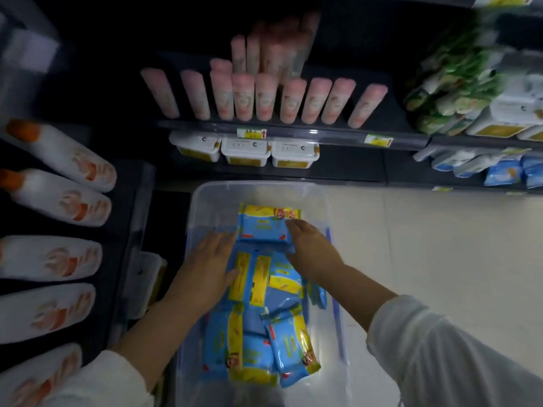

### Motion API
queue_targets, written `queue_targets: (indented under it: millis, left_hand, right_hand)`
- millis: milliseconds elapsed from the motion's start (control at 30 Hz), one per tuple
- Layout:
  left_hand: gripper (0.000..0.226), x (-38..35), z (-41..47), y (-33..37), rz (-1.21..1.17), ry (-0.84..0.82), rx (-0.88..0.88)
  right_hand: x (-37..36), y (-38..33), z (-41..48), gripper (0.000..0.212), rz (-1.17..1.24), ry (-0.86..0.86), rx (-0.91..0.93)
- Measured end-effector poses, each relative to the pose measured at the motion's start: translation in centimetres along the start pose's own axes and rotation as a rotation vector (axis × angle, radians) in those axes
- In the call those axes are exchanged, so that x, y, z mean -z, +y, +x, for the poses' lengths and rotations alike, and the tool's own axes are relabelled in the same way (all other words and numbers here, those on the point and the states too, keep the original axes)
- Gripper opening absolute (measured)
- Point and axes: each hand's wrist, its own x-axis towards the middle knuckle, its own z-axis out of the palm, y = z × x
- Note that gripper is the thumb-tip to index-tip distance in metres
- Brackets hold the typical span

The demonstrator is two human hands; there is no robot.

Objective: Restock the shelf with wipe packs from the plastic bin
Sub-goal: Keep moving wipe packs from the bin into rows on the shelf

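Observation:
A clear plastic bin (pixel 205 201) stands on the floor below the shelves and holds several blue and yellow wipe packs (pixel 264 333). One wipe pack (pixel 261 227) lies across the far end of the pile, between my hands. My right hand (pixel 311 248) grips its right lower corner, fingers on top and thumb beneath. My left hand (pixel 211 262) lies flat with straight fingers touching the pack's left edge, its thumb over upright packs. The dark shelf (pixel 346 165) runs just beyond the bin.
White tubs (pixel 245 152) sit on the low shelf behind the bin, pink tubes (pixel 244 98) on the one above. White bottles with orange caps (pixel 58 207) fill the left rack. Blue packs (pixel 502 173) and green packs (pixel 452 83) are at right. Pale floor (pixel 426 245) lies right of the bin.

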Motion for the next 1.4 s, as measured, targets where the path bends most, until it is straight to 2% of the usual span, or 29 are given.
queue_targets:
  millis: [367, 500, 600, 700, 800, 933, 1000, 1100, 1200, 1400]
  left_hand:
    - [0.071, -6.7, 6.9, -3.1, -0.076, 0.084, 0.020]
    - [0.074, -7.1, 7.5, -3.0, -0.142, 0.109, 0.055]
    - [0.071, -6.8, 8.2, -2.9, -0.242, 0.195, 0.149]
    - [0.067, -6.9, 8.8, -2.0, -0.288, 0.248, 0.201]
    - [0.064, -7.7, 9.4, -0.7, -0.251, 0.239, 0.110]
    - [0.059, -9.2, 11.6, -0.7, -0.030, 0.062, -0.142]
    - [0.063, -9.9, 12.8, -1.2, 0.066, -0.013, -0.196]
    - [0.077, -10.1, 14.1, -1.4, 0.265, -0.010, -0.304]
    - [0.071, -10.2, 14.5, -1.8, 0.344, -0.073, -0.298]
    - [0.047, -8.9, 14.1, -1.4, 0.340, 0.052, -0.335]
  right_hand:
    - [-7.3, 2.0, 8.2, 0.077, -0.209, 0.024, 0.027]
    - [-6.8, 1.6, 8.5, 0.058, -0.189, 0.048, 0.049]
    - [-4.9, 2.2, 8.3, 0.036, -0.091, 0.165, 0.039]
    - [-3.1, 2.7, 7.5, 0.036, 0.076, 0.306, 0.015]
    - [-1.7, 3.1, 6.2, 0.036, 0.155, 0.463, 0.110]
    - [-0.3, 3.8, 5.5, 0.036, 0.208, 0.553, 0.162]
    - [-0.5, 4.1, 5.5, 0.036, 0.232, 0.572, 0.167]
    - [-1.6, 4.3, 5.2, 0.034, 0.293, 0.587, 0.140]
    - [-2.5, 4.1, 4.8, 0.032, 0.359, 0.612, 0.116]
    - [-1.1, 3.3, 3.4, 0.033, 0.425, 0.642, 0.098]
